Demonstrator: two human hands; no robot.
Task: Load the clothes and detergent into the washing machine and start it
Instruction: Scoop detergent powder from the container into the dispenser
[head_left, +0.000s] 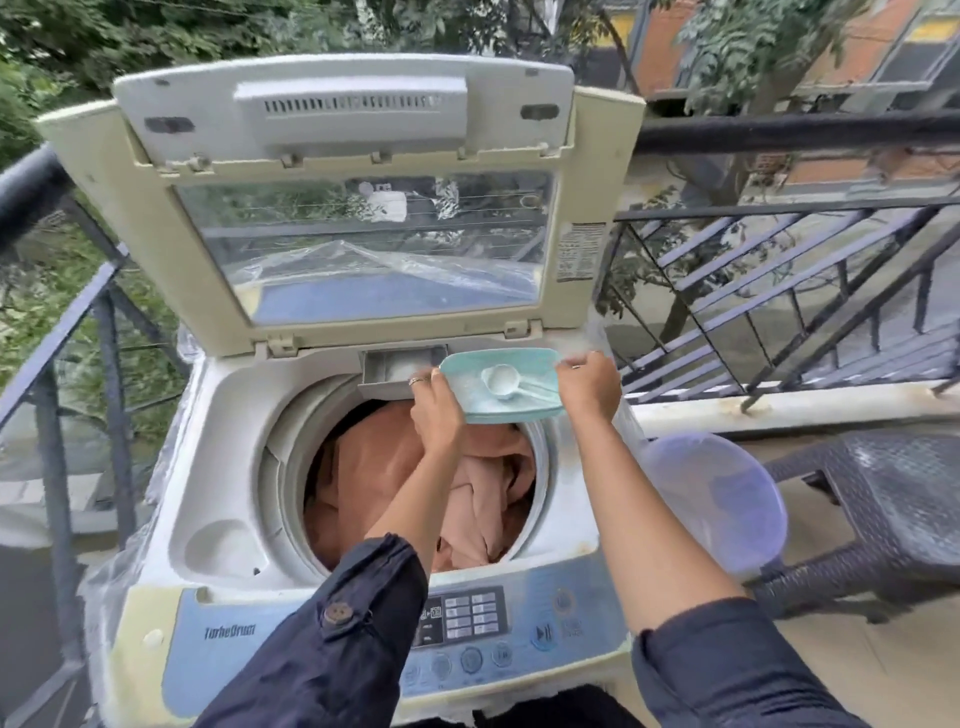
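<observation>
A top-loading washing machine (218, 525) stands in front of me with its lid (358, 208) raised. Peach-coloured clothes (467, 488) fill the drum. Both hands hold a teal detergent box (467, 395) tilted over the back rim of the drum. White powder and a white scoop (506, 382) lie inside the box. My left hand (436, 415) grips its left edge and my right hand (589, 387) grips its right edge. Just behind the box, the detergent drawer (387, 366) is pulled out. The control panel (467, 618) runs along the front edge.
A pale purple plastic tub (727, 509) sits right of the machine on a dark wicker chair (893, 514). Black metal balcony railings (810, 270) run on both sides, with trees and a street beyond. Clear plastic sheeting wraps the machine's sides.
</observation>
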